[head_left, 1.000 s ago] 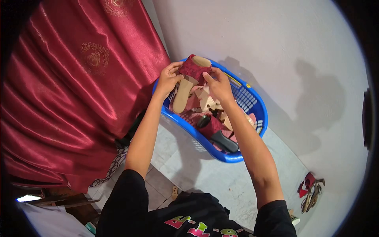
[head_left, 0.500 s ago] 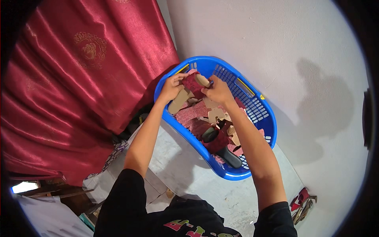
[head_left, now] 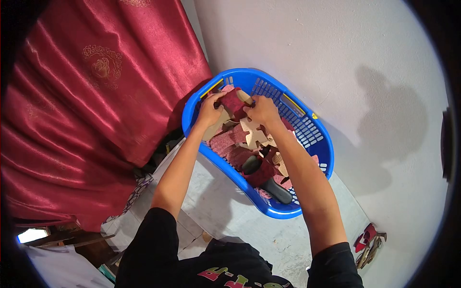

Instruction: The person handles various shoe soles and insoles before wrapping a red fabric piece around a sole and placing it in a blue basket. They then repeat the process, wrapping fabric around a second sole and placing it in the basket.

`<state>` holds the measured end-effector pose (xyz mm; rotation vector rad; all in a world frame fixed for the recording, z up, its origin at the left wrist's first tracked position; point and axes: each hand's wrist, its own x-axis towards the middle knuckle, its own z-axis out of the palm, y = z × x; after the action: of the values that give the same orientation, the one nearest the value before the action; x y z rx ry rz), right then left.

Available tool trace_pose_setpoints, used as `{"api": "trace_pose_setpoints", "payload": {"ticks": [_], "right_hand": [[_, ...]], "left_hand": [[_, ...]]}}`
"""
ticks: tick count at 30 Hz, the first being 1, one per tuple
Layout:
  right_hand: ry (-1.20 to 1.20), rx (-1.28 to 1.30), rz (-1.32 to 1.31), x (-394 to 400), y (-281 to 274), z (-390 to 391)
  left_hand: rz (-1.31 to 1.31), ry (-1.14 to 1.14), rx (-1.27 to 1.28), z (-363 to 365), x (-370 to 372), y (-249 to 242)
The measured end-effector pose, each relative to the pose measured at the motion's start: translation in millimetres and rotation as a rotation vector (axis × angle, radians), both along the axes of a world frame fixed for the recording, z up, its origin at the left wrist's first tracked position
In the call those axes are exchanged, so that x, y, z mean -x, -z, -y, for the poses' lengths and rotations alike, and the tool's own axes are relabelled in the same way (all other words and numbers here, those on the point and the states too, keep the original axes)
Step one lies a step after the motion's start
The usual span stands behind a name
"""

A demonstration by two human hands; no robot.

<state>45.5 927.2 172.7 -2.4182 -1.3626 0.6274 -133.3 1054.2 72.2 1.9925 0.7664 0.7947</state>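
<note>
Both hands work over the upper end of a blue plastic laundry basket (head_left: 269,211). Between them is a slipper (head_left: 234,104) with a dark red strap and a tan sole. My left hand (head_left: 210,113) has its fingers curled at the strap's left side, over the sole. At the other side, my right hand (head_left: 263,111) pinches the slipper near its tan end. Under and below the hands lie red patterned pieces (head_left: 228,139) and beige cut-out pieces (head_left: 254,134). Lower in the basket rests a second slipper (head_left: 277,191) with a black sole and a dark red strap.
A shiny red curtain (head_left: 96,120) hangs at the left, close to the basket. The pale wall (head_left: 307,43) rises behind it. Red and brown items (head_left: 369,245) lie by the wall at lower right. The floor (head_left: 216,192) is light grey.
My left hand has shifted slightly down along the slipper and covers more of its sole. My right hand keeps its grip. The whole view has moved a little.
</note>
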Motion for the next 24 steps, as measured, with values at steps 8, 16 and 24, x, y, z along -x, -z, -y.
{"api": "trace_pose_setpoints", "payload": {"ticks": [8,16,24], "right_hand": [[0.024,-0.106,0.064,0.7,0.8,7.6],[0.021,-0.276,-0.046,2.1,-6.4,24.4],[-0.104,-0.920,0.194,39.0,-12.0,78.5]], "left_hand": [[-0.022,-0.076,0.041,11.4,3.0,-15.4],[0.057,-0.171,0.051,30.9,17.8,-34.0],[0.245,-0.309,-0.216,109.9,9.9,-59.6]]}}
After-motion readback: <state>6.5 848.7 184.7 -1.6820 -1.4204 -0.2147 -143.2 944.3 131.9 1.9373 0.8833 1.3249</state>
